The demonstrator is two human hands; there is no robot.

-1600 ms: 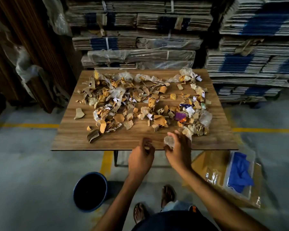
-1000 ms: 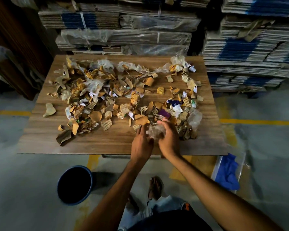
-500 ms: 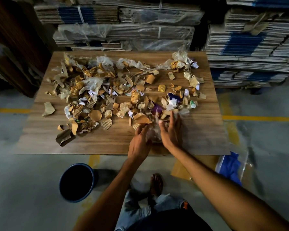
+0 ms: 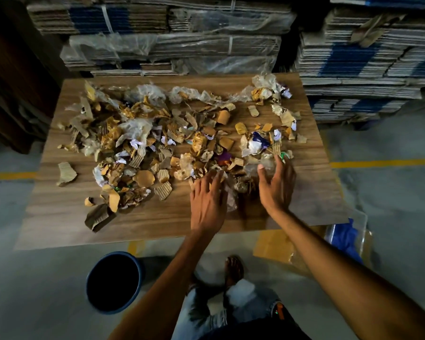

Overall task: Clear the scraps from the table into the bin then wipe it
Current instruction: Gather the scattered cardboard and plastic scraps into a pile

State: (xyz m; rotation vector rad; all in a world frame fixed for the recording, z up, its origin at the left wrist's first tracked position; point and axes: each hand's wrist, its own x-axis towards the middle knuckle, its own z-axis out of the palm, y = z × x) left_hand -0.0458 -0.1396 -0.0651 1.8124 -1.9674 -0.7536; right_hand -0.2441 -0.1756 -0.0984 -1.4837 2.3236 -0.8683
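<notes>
Torn cardboard, paper and plastic scraps [image 4: 142, 143] cover most of the wooden table [image 4: 59, 217]. My left hand [image 4: 207, 202] and my right hand [image 4: 276, 185] lie flat on the table with fingers spread, one on each side of a small heap of crumpled plastic and cardboard scraps [image 4: 238, 185] near the front right. Neither hand has closed on anything. A dark blue bin [image 4: 113, 282] stands on the floor below the table's front edge, to the left of my legs.
Bundled stacks of flattened cardboard [image 4: 206, 45] rise behind and to the right of the table. A blue cloth [image 4: 344, 238] lies in a clear tray on a box at the floor, front right. Yellow lines mark the concrete floor.
My hands came from the table's front edge onto the scraps. They spread apart around the front right heap, and the scraps at the right side were drawn toward the middle.
</notes>
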